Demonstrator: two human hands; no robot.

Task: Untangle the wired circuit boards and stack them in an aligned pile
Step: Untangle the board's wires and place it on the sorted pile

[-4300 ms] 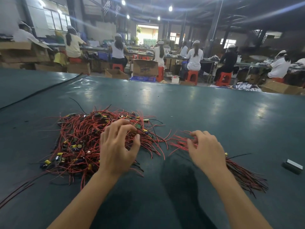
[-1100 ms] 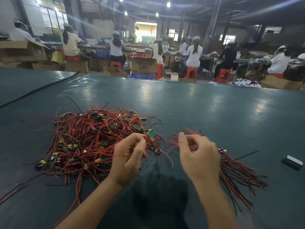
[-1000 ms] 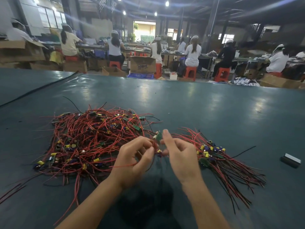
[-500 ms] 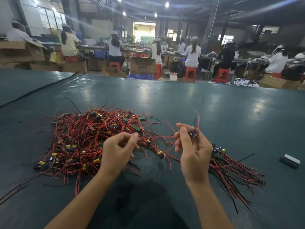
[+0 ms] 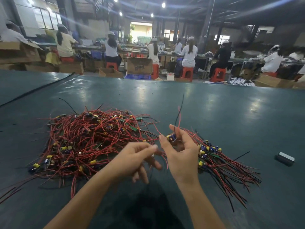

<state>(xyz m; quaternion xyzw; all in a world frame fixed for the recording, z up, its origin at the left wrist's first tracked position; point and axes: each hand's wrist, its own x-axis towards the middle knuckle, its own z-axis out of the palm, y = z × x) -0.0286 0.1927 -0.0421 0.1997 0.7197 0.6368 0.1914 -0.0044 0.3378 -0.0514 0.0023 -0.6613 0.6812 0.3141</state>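
A big tangled heap of small circuit boards with red and black wires [image 5: 89, 141] lies on the dark green table [image 5: 214, 109], left of centre. To the right lies a sorted pile of boards [image 5: 212, 154] with wires fanning toward the lower right. My right hand [image 5: 179, 154] holds one small board [image 5: 171, 137] between thumb and fingers above the table, its red and black wires standing up. My left hand [image 5: 137, 159] is just left of it, thumb and forefinger pinching a thin red wire that hangs from that board; the other fingers are blurred.
A small grey rectangular block [image 5: 285, 158] lies on the table at the far right. Beyond the table's far edge, several seated people work at benches among cardboard boxes [image 5: 139, 65] and orange stools.
My right hand lifted one board clear of the heap and holds it upright. My left hand moved right from the heap to that board's hanging wire.
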